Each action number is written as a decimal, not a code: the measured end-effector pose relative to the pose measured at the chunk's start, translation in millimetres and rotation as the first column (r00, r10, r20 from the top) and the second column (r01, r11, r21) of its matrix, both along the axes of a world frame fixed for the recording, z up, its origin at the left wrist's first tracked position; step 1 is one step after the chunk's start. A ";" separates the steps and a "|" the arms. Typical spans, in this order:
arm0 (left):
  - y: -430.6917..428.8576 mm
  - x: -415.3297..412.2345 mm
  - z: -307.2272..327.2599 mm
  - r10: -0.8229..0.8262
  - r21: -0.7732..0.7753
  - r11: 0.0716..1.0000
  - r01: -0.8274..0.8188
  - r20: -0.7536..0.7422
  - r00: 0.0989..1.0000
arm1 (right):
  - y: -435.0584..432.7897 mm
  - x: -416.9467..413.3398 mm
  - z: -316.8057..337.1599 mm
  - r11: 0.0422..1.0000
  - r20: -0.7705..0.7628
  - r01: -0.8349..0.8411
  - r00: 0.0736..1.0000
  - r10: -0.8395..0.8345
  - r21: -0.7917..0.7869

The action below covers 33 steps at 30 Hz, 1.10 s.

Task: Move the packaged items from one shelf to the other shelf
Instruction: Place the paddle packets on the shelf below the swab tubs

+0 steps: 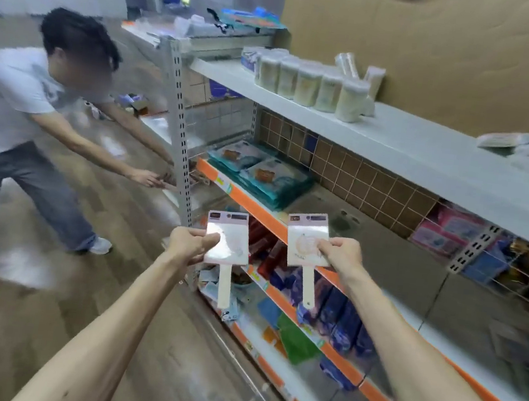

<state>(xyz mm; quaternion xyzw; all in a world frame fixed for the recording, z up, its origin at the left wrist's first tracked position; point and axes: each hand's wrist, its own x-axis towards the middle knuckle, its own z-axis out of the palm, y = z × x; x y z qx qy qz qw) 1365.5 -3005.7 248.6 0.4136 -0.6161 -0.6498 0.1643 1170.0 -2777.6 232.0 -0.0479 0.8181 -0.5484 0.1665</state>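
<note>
My left hand [189, 244] pinches the left pack [229, 246] by its side edge. My right hand [339, 254] pinches the right pack [306, 239] the same way. Each pack is a glossy pink-white card with a pale handle hanging below. Both are held in the air just before the orange-edged shelf [246, 203]. A person [9, 95] bends at left.

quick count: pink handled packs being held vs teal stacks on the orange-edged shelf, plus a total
pink handled packs: 2, one in the left hand, one in the right hand
teal stacks: 2
total: 4
</note>
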 end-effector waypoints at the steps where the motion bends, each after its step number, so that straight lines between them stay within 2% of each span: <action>1: -11.2 -16.7 -1.0 -0.011 -0.004 1.000 0.011 -0.007 1.000 | -4.2 -11.7 0.3 1.000 0.000 0.029 1.000 -0.029 0.000; 8: -80.2 -126.9 4.1 -0.143 -0.091 0.985 0.147 0.053 0.988 | -42.8 -95.7 -15.6 0.970 0.056 0.241 0.970 -0.238 -0.036; 11: -99.4 -166.6 7.2 -0.180 -0.145 0.971 0.188 0.066 0.982 | -55.1 -108.9 -11.2 0.965 0.102 0.257 0.963 -0.251 -0.048; 20: -111.8 -266.3 13.2 -0.423 -0.110 0.896 0.431 0.084 0.902 | -48.0 -145.3 -18.0 0.906 0.146 0.416 0.904 -0.402 -0.082; 24: -116.5 -300.0 6.3 -0.506 -0.128 0.845 0.519 0.121 0.854 | -47.4 -151.0 -29.0 0.846 0.192 0.528 0.841 -0.506 -0.081; 28: -124.7 -328.7 3.5 -0.560 -0.038 0.825 0.564 0.086 0.824 | -49.0 -151.8 -25.5 0.754 0.201 0.653 0.749 -0.632 -0.064; 30: -131.8 -344.3 -1.0 -0.618 0.035 0.786 0.617 0.058 0.784 | -50.0 -152.5 -28.0 0.719 0.186 0.692 0.716 -0.673 -0.066; 33: -133.8 -353.8 -8.1 -0.683 0.056 0.730 0.681 0.047 0.729 | -44.0 -155.1 -41.0 0.680 0.146 0.732 0.677 -0.721 -0.040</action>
